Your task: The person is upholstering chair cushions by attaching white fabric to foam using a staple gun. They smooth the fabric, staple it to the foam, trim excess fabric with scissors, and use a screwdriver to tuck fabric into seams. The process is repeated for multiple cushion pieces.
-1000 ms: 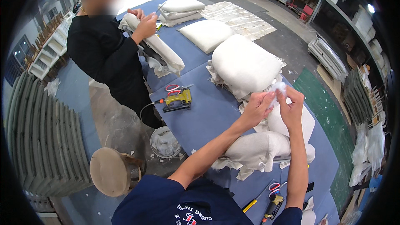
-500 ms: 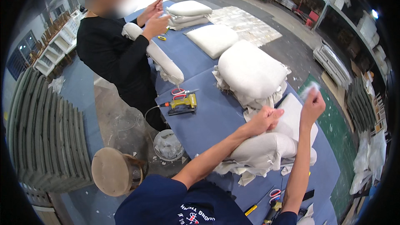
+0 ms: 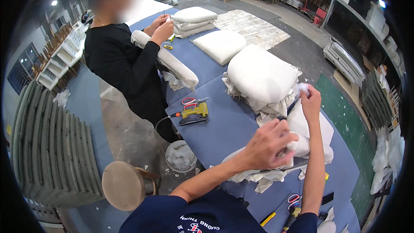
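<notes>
My right hand pinches a white fluffy wad beside the right edge of a stack of cream upholstered cushions. Closer to me, my left hand is raised with its fingers curled in. A small greyish thing seems to show between its thumb and fingers, too blurred to name. Beneath that hand lies a cream fabric-covered piece with ragged cloth edges, partly hidden by my hands and arms. A flat cream pad rests just beyond it, behind my right forearm.
A yellow staple gun and red-handled scissors lie left on the blue table. More scissors and a yellow-handled tool lie near me. Across stands a co-worker. A bucket and stool stand left.
My right hand has come down and inward with the white wad. My left hand has lifted off the cream piece toward me and curled. The co-worker's hands have come together lower down.
</notes>
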Motion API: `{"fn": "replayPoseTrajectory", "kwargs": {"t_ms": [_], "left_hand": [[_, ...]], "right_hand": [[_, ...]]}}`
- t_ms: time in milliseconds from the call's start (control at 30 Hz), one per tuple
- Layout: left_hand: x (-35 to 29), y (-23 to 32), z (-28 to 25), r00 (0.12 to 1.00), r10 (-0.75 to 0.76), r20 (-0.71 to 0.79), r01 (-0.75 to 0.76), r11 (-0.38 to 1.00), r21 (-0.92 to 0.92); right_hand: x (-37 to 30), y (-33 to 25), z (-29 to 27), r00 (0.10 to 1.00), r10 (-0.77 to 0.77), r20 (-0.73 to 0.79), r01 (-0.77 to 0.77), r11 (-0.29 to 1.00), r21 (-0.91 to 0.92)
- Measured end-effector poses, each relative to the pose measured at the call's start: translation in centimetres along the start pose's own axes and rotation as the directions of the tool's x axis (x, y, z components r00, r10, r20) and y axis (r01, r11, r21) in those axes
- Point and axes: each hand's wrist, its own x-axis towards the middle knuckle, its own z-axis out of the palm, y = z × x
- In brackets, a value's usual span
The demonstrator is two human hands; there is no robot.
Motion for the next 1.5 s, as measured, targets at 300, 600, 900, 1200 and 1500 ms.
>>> {"fn": "replayPoseTrajectory", "kwargs": {"t_ms": [300, 600, 900, 1200, 1500], "left_hand": [[-1.3, -1.6, 0.7, 0.957, 0.251, 0.143, -0.251, 0.968, -0.017], [0.4, 0.0, -0.2, 0.981, 0.064, 0.181, -0.006, 0.953, -0.304], [1.3, -3.1, 1.9, 0.975, -0.213, 0.063, 0.220, 0.883, -0.415], [3.1, -4.8, 3.9, 0.938, -0.293, 0.183, 0.345, 0.755, -0.558], [2.4, -4.4, 4.0, 0.998, 0.024, 0.057, 0.005, 0.888, -0.460]], "right_hand": [[0.4, 1.7, 1.2, 0.993, -0.103, 0.060, 0.104, 0.994, -0.012], [-0.4, 0.7, -0.8, 0.994, 0.108, 0.023, -0.109, 0.994, 0.030], [-7.7, -10.0, -4.8, 0.907, 0.134, -0.400, 0.168, 0.756, 0.632], [-17.0, -10.3, -0.7, 0.872, 0.402, -0.279, -0.012, 0.588, 0.808], [-17.3, -10.7, 0.7, 0.780, 0.419, -0.464, -0.149, 0.845, 0.513]]}}
